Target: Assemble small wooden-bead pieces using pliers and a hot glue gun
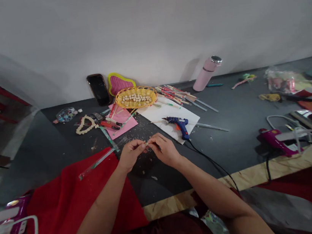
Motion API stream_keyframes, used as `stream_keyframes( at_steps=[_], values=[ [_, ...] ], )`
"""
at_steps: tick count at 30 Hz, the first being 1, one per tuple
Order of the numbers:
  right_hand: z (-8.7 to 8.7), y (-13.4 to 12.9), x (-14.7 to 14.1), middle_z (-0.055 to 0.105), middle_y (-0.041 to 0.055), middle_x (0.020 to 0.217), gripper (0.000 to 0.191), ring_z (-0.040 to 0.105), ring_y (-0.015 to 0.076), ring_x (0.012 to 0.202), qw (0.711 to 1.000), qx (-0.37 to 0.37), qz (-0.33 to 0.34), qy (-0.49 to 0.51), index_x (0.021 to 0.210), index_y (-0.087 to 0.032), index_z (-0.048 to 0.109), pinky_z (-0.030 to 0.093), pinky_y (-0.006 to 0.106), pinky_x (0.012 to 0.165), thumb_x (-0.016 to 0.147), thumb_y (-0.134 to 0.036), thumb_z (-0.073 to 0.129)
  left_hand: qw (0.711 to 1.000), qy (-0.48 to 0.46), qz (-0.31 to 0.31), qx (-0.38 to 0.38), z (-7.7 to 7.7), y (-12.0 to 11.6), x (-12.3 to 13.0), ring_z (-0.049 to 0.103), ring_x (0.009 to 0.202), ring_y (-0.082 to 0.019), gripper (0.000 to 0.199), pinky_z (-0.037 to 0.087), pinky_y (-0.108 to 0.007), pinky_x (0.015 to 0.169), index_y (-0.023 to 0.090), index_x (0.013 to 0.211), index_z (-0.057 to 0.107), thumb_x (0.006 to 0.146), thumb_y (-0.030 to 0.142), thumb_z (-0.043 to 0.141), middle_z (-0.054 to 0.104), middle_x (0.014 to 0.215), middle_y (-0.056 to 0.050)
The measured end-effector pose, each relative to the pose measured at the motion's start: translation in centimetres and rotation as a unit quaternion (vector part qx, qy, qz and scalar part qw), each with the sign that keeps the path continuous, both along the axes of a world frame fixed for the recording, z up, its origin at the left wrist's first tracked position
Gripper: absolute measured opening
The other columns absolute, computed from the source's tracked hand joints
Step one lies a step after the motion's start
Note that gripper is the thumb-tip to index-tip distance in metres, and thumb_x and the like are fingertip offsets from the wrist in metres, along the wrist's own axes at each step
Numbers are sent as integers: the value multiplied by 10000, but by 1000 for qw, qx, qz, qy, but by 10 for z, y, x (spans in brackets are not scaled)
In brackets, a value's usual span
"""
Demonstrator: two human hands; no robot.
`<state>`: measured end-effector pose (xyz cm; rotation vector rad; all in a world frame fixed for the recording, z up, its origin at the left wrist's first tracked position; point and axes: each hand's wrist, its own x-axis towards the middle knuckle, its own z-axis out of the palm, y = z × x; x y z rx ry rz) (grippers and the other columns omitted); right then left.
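Note:
My left hand (131, 155) and my right hand (165, 151) meet over the dark tabletop, fingertips pinched. Between them is a small pale piece (146, 144), mostly covered by the fingers and too small to name. Just right of my right hand, a blue glue gun (180, 124) lies on a white sheet (155, 114), its black cord trailing toward the front edge. Beyond the hands stands a yellow woven basket (119, 102) holding many small pale pieces. Left of it, red-handled pliers (110, 124) lie beside a pink sheet (128, 125).
A red cloth (78, 204) covers the front left. At the back are a phone (99, 89), a pink bottle (205, 76) and a bundle of sticks (182, 95). A pale beaded loop (80, 130) lies left. A purple power strip (281, 142) with cables sits right.

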<state>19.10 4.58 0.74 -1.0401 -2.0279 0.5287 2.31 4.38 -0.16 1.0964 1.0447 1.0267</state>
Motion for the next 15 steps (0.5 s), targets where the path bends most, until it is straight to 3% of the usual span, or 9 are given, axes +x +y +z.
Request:
stream_keyframes(
  at_steps=[10,15],
  values=[
    [-4,1,2,634,83,881,169,572,187,843,995,48,-11,-92,892,-195,597,438,327,753,908,-235,434,1000,14,0,4,-5,1,-1,551,632,-120,184,426,-230,645,154,730,670,719,337,666,629,659,-15],
    [-1,0,5,606,85,937,187,561,184,905,1000,13,-1,-12,984,-203,586,451,322,791,908,-219,415,1000,-24,2,-14,-4,1,-1,559,630,-118,197,433,-238,653,152,748,672,709,344,677,647,698,-23]
  ],
)
